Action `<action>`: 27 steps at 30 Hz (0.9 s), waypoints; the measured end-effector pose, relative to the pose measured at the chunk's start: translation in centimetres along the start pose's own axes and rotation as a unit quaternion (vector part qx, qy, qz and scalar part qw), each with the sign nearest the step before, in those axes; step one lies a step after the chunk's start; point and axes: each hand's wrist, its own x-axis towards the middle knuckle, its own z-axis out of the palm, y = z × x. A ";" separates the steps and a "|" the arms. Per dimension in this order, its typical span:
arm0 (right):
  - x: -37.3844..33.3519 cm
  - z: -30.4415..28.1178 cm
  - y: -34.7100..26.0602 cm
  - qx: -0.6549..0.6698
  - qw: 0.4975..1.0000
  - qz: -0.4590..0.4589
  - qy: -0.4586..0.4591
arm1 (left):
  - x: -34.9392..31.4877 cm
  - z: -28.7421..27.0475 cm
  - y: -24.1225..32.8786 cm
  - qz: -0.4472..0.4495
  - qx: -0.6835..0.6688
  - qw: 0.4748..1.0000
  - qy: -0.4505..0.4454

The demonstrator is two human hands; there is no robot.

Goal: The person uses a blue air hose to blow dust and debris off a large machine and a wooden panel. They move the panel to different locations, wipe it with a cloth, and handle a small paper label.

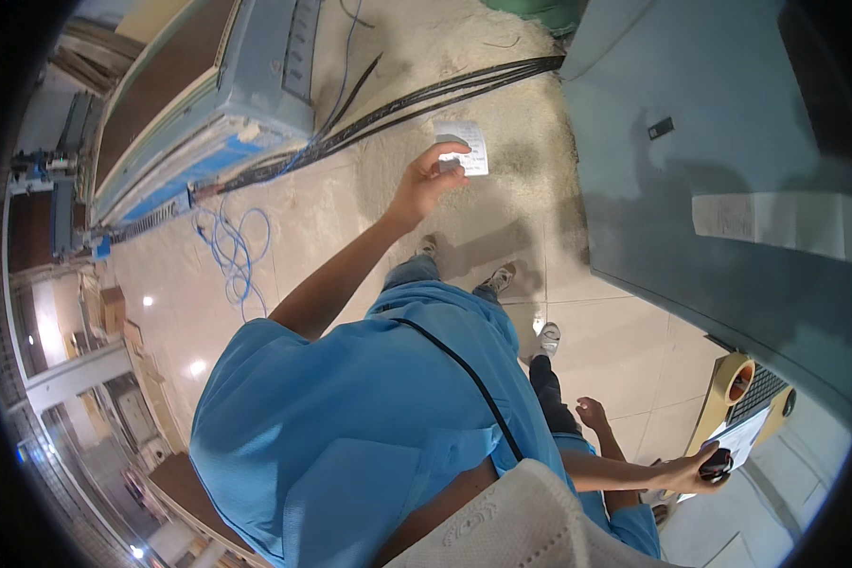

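My left hand is stretched out ahead over the floor. Its thumb and fingers pinch a small white paper slip with writing on it. Off to the right, my right hand reaches over a yellow-edged surface. Its fingers are closed around a small black rounded object whose kind I cannot make out. Just beyond that hand lie a white sheet and a roll of tape, close to a dark keyboard.
A grey-blue cabinet stands at right, with papers on it. Black cables cross the floor ahead toward a blue machine. A blue cable coil lies left. A co-worker's hand is near my right arm.
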 end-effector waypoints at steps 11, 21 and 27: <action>8.9 -11.5 -54.9 0.018 0.845 -0.458 0.276 | -4.8 -15.0 -1.1 -0.078 -0.274 0.958 -0.021; 20.5 -6.9 -77.4 -0.055 0.756 -0.633 0.155 | -2.3 -31.6 -0.9 -0.111 -0.493 0.862 0.040; 37.0 -16.1 -88.8 -0.059 0.816 -0.566 0.102 | 6.1 -43.7 1.1 -0.145 -0.140 0.977 -0.070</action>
